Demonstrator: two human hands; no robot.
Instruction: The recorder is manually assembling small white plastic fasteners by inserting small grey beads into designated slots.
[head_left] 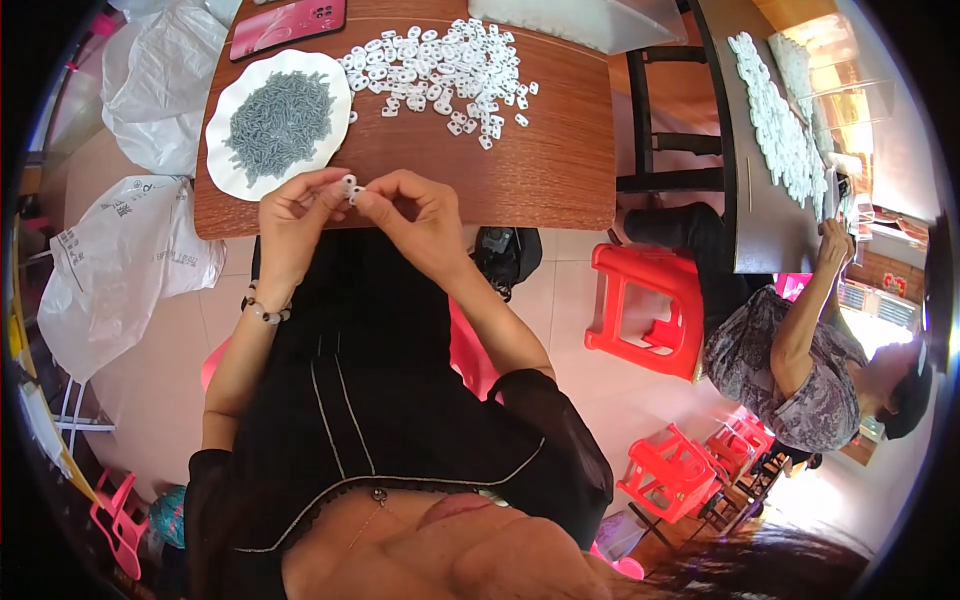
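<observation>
Just past the near edge of the table, my left hand (300, 208) pinches a small white plastic piece (349, 184) between thumb and fingertips. My right hand (418, 215) meets it there, thumb and forefinger closed on a second small white part (357, 195) that touches the first. Whether a pin sits between them is too small to tell. Beyond my left hand stands a white wavy-rimmed plate (222, 165), heaped with small grey pins (281, 120). A loose pile of white plastic pieces with holes (440, 65) spreads over the tabletop farther off.
A pink phone (288, 28) lies at the table's (560, 150) far left. White plastic bags (130, 270) hang at the left. On the right are a red stool (650, 310) and another person (800, 365) working at a dark table (750, 230) with white pieces.
</observation>
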